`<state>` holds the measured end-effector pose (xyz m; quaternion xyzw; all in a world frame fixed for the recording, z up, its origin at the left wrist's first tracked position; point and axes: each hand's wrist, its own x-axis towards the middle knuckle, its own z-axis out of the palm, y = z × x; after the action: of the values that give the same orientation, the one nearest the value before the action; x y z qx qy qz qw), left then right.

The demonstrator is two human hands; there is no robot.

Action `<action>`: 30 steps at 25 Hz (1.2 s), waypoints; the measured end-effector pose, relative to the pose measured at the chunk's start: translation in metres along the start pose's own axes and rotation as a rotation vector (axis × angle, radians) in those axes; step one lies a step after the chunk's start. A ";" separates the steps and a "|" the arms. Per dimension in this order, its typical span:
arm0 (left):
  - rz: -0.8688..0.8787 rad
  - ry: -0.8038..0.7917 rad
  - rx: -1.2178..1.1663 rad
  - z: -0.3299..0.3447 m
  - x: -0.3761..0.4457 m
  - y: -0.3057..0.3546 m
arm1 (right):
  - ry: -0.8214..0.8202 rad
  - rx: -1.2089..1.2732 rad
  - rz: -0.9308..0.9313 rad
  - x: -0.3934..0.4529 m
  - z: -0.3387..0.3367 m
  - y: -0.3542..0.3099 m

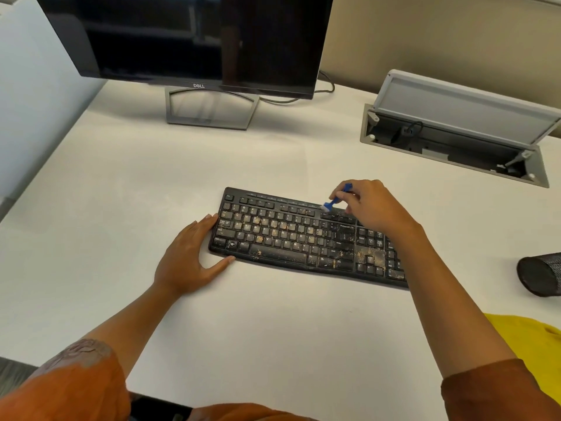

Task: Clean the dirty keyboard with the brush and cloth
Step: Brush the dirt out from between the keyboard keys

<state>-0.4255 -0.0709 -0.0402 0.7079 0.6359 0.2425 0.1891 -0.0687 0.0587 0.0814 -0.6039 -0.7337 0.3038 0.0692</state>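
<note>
A black keyboard (291, 238) lies on the white desk, speckled with tan crumbs and dust, thickest around the arrow keys. My right hand (372, 205) pinches a small blue brush (335, 200) by its handle, and the white bristle tip touches the function-key row at the top right. My left hand (189, 256) rests flat on the desk with its fingers and thumb straight against the keyboard's left edge. A yellow cloth (534, 344) lies at the right edge of the desk, partly behind my right forearm.
A dark monitor (194, 41) on a grey stand (211, 107) sits at the back. An open cable hatch (455, 138) with a raised lid is at the back right. A black mesh cup (542, 276) lies on its side at the right edge.
</note>
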 end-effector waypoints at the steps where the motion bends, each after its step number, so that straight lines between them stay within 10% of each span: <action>1: 0.000 -0.001 -0.002 0.000 0.000 -0.001 | -0.014 -0.018 0.025 0.000 -0.001 0.004; 16: -0.001 0.003 -0.003 -0.001 0.000 0.003 | 0.208 0.020 0.081 -0.005 0.012 -0.001; 30: -0.014 -0.018 -0.020 -0.001 0.000 0.000 | 0.058 -0.019 0.093 -0.011 0.007 0.007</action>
<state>-0.4262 -0.0708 -0.0398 0.7037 0.6365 0.2413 0.2035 -0.0632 0.0467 0.0744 -0.6467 -0.7052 0.2819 0.0704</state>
